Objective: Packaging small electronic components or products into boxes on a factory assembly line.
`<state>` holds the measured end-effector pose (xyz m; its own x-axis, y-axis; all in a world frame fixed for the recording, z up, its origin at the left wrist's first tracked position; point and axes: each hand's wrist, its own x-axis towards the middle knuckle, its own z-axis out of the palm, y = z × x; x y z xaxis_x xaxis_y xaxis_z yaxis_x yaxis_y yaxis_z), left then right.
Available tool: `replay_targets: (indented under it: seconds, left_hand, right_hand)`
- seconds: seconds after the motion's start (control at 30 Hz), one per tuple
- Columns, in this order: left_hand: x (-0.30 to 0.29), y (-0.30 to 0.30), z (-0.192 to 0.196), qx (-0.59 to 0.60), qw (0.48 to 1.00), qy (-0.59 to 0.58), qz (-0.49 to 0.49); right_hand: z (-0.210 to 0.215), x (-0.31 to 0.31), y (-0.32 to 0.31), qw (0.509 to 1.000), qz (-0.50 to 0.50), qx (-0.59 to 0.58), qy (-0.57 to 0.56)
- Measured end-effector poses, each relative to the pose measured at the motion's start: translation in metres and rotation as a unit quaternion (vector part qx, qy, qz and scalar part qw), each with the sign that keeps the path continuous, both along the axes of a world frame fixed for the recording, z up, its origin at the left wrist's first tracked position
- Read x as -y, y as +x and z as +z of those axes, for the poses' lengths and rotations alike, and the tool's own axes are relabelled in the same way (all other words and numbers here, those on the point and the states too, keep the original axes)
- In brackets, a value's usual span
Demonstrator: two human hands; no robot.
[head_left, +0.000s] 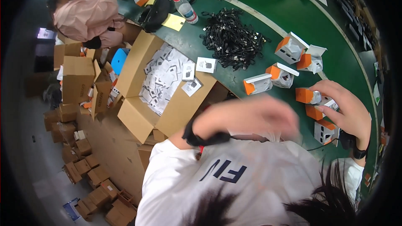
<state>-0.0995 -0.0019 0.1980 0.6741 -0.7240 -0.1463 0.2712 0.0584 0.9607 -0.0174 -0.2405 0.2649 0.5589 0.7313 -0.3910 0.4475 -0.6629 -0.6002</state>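
Note:
My left hand (272,115) is smeared by motion in front of my chest, to the right of the large carton. Its fingers cannot be made out. At the right, my right hand (345,111) curls its thumb and fingers around a small orange-and-white box (330,103) on the green table. An orange-ended box (307,95) lies by its fingertips, and another small box (324,133) is below the hand. Farther along stand several opened boxes with clear plastic bags inside, among them one with a raised white flap (289,50) and one nearer the middle (257,84).
A pile of black cables (232,37) lies mid-table. Left of it are a red-capped bottle (185,9) and a yellow paper (173,22). The open carton (184,104) holds many white printed leaflets. Another person (88,14) sits at far left, near stacked cartons (98,192).

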Motion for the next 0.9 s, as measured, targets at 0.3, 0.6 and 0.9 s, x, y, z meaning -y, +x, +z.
replay_targets:
  seconds: [0.3,0.6,0.9]
  left_hand:
    - [-0.144,0.006,-0.352,0.152,0.579,0.627,0.499]
    - [-0.163,0.004,-0.367,-0.022,0.681,0.311,0.662]
    - [-0.234,-0.075,-0.391,-0.063,0.619,0.562,0.545]
  right_hand:
    - [-0.011,-0.026,-0.004,0.993,-0.105,-0.016,-0.056]
    - [-0.027,-0.03,-0.007,0.978,-0.189,-0.038,-0.074]
    - [-0.036,-0.032,-0.008,0.969,-0.231,-0.055,-0.068]
